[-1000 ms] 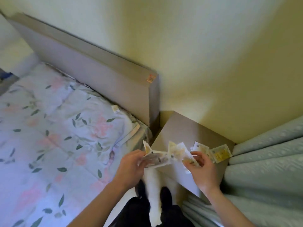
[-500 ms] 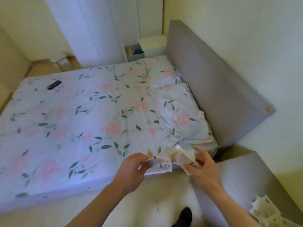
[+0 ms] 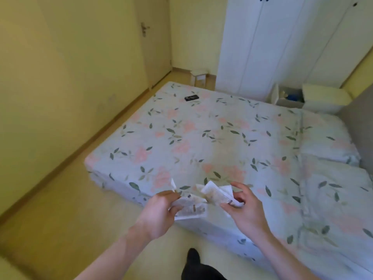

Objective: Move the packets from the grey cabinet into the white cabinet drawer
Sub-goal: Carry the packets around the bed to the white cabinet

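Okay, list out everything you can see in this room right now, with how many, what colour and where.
packets: several, white and beige, held between both hands above the bed's near edge
bed: one, pale floral sheet, centre
pillows: two, same floral print, right side by the grey headboard
dark flat object: one, black, on the bed's far corner
wardrobe: one, white, far right
white cabinet: one, beyond the bed, its drawer pulled open
stool: one, white, far floor
door: one, yellow, far wall
left hand: grips packets
right hand: grips packets
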`<action>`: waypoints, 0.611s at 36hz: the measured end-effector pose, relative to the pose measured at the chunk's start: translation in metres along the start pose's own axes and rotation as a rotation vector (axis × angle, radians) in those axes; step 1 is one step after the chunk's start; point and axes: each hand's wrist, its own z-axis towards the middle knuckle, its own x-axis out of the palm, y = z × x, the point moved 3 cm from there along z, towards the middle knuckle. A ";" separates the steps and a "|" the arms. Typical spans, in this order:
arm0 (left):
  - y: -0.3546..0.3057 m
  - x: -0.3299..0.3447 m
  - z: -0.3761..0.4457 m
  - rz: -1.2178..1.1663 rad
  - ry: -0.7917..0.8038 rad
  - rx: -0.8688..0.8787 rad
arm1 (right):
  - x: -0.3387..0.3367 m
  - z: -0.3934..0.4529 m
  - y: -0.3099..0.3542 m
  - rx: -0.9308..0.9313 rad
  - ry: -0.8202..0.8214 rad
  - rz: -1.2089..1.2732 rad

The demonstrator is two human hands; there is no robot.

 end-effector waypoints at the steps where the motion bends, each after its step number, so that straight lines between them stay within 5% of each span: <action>1: 0.015 -0.013 -0.001 0.006 -0.016 -0.024 | 0.016 0.010 0.012 -0.015 0.033 -0.016; 22: 0.338 -0.262 0.012 0.151 -0.172 -0.576 | 0.407 0.228 0.236 -0.248 0.621 -0.141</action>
